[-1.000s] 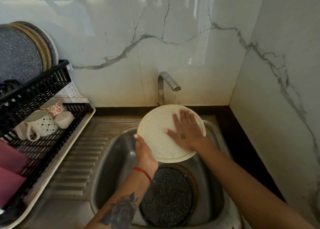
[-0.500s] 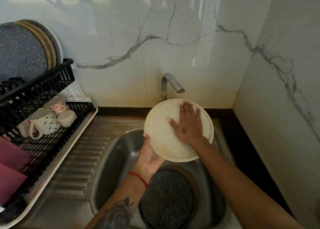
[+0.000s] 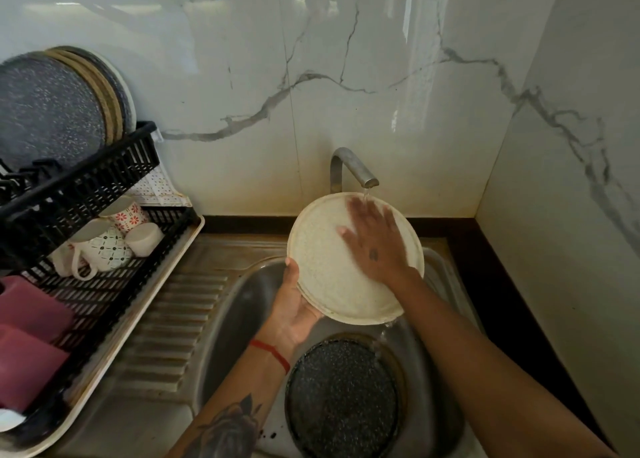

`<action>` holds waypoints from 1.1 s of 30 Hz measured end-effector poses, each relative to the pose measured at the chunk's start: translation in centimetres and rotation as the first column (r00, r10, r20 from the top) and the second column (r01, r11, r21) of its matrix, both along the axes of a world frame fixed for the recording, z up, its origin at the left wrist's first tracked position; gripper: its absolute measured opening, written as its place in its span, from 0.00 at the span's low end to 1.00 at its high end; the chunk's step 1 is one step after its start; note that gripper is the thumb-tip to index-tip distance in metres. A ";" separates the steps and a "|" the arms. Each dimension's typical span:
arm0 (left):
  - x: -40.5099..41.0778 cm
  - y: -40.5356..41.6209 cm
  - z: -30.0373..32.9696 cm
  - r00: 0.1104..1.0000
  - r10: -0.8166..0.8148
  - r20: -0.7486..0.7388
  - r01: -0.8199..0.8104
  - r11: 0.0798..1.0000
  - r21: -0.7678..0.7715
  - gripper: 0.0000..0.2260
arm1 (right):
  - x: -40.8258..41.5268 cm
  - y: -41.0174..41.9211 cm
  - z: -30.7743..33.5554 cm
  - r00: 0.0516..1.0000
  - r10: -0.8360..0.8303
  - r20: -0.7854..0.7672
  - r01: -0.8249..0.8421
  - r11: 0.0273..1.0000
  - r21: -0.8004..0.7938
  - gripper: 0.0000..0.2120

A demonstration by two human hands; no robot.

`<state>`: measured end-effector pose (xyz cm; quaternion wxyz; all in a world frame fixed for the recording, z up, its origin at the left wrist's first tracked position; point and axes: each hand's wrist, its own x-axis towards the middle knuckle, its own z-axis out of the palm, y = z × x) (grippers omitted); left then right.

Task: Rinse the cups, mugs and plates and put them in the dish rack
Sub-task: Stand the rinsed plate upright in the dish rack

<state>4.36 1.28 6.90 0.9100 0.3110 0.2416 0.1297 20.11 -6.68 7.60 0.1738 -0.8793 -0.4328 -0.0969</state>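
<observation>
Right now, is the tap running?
On: a thin stream falls from the tap onto the right hand rubbing the cream plate.

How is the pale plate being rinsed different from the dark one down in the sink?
The cream plate is tilted under the tap's stream, gripped by the left hand and rubbed by the right hand; the dark speckled plate lies flat and untouched in the sink. Both are round and similar in size.

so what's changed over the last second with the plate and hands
The right hand slid up the cream plate to the tap stream. The left hand shifted to cradle the plate's lower left rim. The dark plate in the sink stayed put.
</observation>
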 end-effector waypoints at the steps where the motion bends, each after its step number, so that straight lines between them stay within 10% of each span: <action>1: 0.0 0.2 0.0 1.000 0.016 0.008 -0.016 1.000 -0.008 0.27 | 0.1 -0.6 -0.4 0.995 -0.089 -0.052 0.090 0.996 0.018 0.31; 12: -0.3 0.2 -1.2 0.998 0.061 -0.017 -0.061 0.996 -0.058 0.26 | -2.3 -1.5 -2.4 0.926 -0.356 -0.124 0.358 0.934 -0.007 0.38; 19: -0.2 -0.4 -0.4 0.999 -0.019 -0.034 0.022 0.996 0.088 0.23 | -5.2 2.8 0.0 0.995 0.092 -0.033 -0.091 0.995 0.029 0.31; 24: -0.5 2.2 0.6 0.998 0.066 -0.024 -0.060 0.981 0.183 0.26 | -8.4 0.5 -3.8 0.868 0.462 0.183 -0.459 0.886 -0.061 0.28; 33: -1.9 4.1 0.3 0.998 0.049 -0.032 -0.034 0.925 0.379 0.26 | -0.5 -9.4 -8.1 0.760 0.570 0.312 -0.474 0.815 -0.333 0.32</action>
